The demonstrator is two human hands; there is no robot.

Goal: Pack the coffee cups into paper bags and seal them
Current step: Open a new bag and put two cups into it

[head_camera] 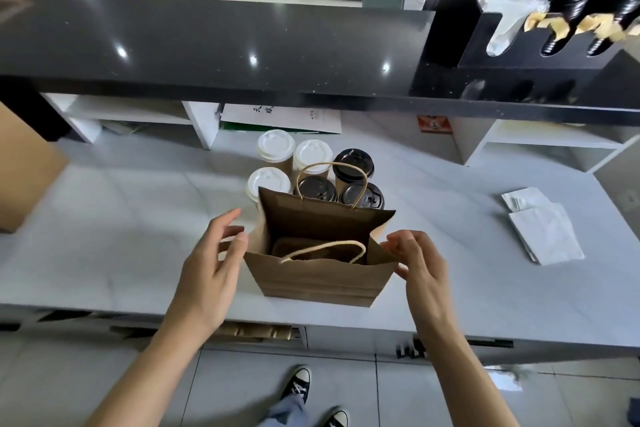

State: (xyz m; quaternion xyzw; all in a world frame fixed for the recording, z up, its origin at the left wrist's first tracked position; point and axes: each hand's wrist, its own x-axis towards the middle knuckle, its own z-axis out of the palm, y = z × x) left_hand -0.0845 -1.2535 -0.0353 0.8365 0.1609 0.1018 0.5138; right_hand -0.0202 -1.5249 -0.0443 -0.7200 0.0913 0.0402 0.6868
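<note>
A brown paper bag (311,279) stands open on the pale counter (121,236), its twine handles up and only its flat bottom showing inside. Directly behind it is a cluster of kraft coffee cups: three with white lids (276,146) and three with black lids (353,163). My left hand (211,267) hovers at the bag's left side with fingers spread and relaxed, thumb close to the rim. My right hand (415,260) is at the bag's right side, its loosely bent fingertips touching the folded side panel.
A cardboard box (24,177) sits at the left edge. White paper bags (543,229) lie flat at the right. A dark raised counter (207,42) runs across behind, with white shelves beneath it and a black cup dispenser (554,10) at the far right.
</note>
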